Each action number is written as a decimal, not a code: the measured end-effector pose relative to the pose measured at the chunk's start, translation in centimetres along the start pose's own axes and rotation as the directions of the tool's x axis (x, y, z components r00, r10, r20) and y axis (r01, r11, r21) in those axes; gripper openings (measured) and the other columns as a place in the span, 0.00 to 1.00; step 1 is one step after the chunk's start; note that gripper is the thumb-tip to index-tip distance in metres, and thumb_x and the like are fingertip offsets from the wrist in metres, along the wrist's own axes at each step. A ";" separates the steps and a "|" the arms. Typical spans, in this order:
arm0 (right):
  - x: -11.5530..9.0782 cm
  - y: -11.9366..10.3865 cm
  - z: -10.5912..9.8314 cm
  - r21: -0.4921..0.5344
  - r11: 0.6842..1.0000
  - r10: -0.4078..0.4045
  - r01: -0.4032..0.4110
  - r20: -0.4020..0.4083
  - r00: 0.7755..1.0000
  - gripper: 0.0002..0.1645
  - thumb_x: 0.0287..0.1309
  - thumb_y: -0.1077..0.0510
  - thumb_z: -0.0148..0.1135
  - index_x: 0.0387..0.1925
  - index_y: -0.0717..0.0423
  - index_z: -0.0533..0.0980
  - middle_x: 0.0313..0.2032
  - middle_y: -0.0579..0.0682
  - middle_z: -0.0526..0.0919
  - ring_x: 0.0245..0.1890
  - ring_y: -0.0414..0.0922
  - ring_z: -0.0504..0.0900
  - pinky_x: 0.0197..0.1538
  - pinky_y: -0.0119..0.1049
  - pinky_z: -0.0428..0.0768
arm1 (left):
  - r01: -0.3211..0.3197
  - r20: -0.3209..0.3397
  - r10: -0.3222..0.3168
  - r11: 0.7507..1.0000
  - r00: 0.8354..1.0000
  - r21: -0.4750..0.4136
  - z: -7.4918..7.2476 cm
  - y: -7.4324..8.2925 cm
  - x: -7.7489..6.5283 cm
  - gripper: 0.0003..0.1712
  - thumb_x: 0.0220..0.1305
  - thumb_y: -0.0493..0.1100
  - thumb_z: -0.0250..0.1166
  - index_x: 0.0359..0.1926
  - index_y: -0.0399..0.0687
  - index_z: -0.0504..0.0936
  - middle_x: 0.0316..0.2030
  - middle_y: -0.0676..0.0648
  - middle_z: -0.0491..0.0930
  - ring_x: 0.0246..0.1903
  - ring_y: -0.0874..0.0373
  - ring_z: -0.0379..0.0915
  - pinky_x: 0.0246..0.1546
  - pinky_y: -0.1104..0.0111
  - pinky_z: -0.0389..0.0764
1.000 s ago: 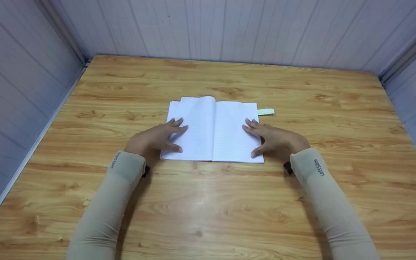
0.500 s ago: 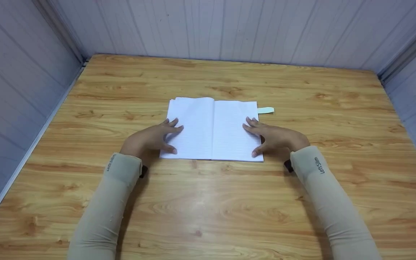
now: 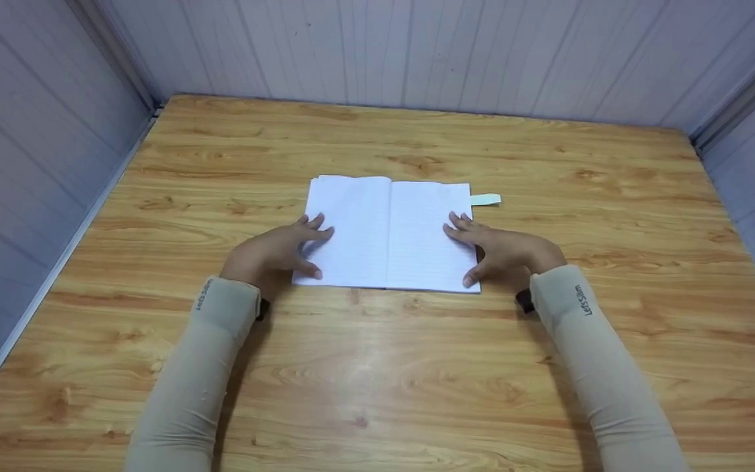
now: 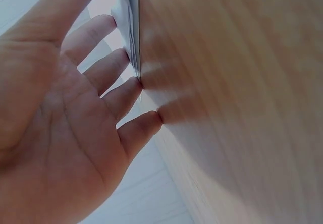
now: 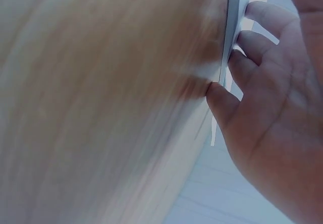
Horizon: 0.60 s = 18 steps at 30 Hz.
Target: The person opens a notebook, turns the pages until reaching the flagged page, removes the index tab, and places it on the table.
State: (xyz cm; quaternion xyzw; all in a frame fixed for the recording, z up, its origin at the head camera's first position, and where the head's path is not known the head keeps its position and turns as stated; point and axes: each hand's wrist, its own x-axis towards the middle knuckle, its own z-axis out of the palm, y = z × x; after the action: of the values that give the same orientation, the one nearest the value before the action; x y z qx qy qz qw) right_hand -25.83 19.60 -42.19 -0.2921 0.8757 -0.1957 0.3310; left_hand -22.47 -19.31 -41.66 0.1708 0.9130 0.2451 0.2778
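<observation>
An open notebook point(image 3: 387, 233) with white ruled pages lies flat on the wooden table. A pale green strip point(image 3: 486, 199) sticks out past its right edge near the top. My left hand point(image 3: 276, 249) rests with spread fingers on the outer part of the left page. On the opposite page's outer edge, my right hand point(image 3: 505, 252) rests the same way, its thumb near the lower corner. In the left wrist view, the left hand's fingers point(image 4: 108, 67) touch the notebook's edge point(image 4: 132, 32), the little finger on the tabletop. The right wrist view shows the right hand point(image 5: 272, 103) similarly placed.
The wooden table point(image 3: 377, 367) spreads around the notebook on all sides. Pale panelled walls point(image 3: 377, 52) close it in at the back, left and right. A dark band point(image 3: 525, 301) shows under the right sleeve's cuff.
The raised left-hand pages have settled flatter and spread outward to the left. My left hand has shifted slightly left along with them. My right hand has hardly moved.
</observation>
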 end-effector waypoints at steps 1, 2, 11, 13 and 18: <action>0.0 0.0 0.0 0.001 1.000 0.000 0.000 -0.002 1.000 0.64 0.48 0.44 0.70 0.76 0.45 0.39 0.76 0.46 0.26 0.75 0.49 0.24 0.75 0.55 0.36 | 0.002 -0.001 -0.002 1.000 1.000 -0.001 0.0 0.0 0.0 0.48 0.56 0.44 0.70 0.73 0.55 0.55 0.77 0.50 0.36 0.76 0.49 0.24 0.74 0.50 0.38; 0.0 0.0 0.0 0.003 1.000 -0.004 0.004 -0.004 1.000 0.64 0.48 0.44 0.70 0.76 0.46 0.40 0.76 0.46 0.26 0.75 0.49 0.24 0.75 0.55 0.36 | 0.004 -0.003 -0.004 1.000 1.000 -0.001 0.0 0.1 0.0 0.48 0.56 0.43 0.70 0.73 0.55 0.55 0.77 0.50 0.36 0.76 0.49 0.24 0.74 0.50 0.38; 0.1 0.0 0.0 0.019 1.000 -0.006 0.006 -0.004 1.000 0.64 0.47 0.46 0.71 0.76 0.47 0.40 0.76 0.47 0.26 0.75 0.49 0.24 0.75 0.54 0.36 | 0.005 -0.006 -0.005 1.000 1.000 -0.013 0.0 -0.1 0.0 0.48 0.56 0.43 0.70 0.74 0.56 0.54 0.77 0.50 0.36 0.76 0.49 0.24 0.74 0.50 0.36; 0.1 0.0 0.1 0.025 1.000 -0.011 0.011 -0.003 1.000 0.64 0.47 0.46 0.71 0.76 0.48 0.40 0.76 0.47 0.26 0.75 0.49 0.24 0.75 0.54 0.36 | 0.001 -0.003 -0.001 1.000 1.000 -0.014 0.0 -0.2 0.0 0.49 0.56 0.43 0.70 0.74 0.55 0.54 0.77 0.51 0.36 0.76 0.49 0.24 0.74 0.51 0.36; 0.0 0.0 0.1 0.035 0.999 -0.019 0.019 -0.009 1.000 0.64 0.47 0.46 0.71 0.76 0.48 0.41 0.76 0.47 0.27 0.76 0.49 0.25 0.75 0.54 0.36 | 0.002 -0.003 -0.002 1.000 1.000 -0.021 0.1 -0.1 -0.1 0.49 0.56 0.42 0.71 0.74 0.55 0.53 0.77 0.51 0.36 0.76 0.49 0.23 0.74 0.51 0.36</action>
State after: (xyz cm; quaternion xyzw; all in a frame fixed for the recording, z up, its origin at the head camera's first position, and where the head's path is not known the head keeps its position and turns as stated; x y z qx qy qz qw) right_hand -25.82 19.59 -42.29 -0.2937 0.8708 -0.2155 0.3302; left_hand -22.39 -19.39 -41.75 0.1665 0.9110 0.2546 0.2786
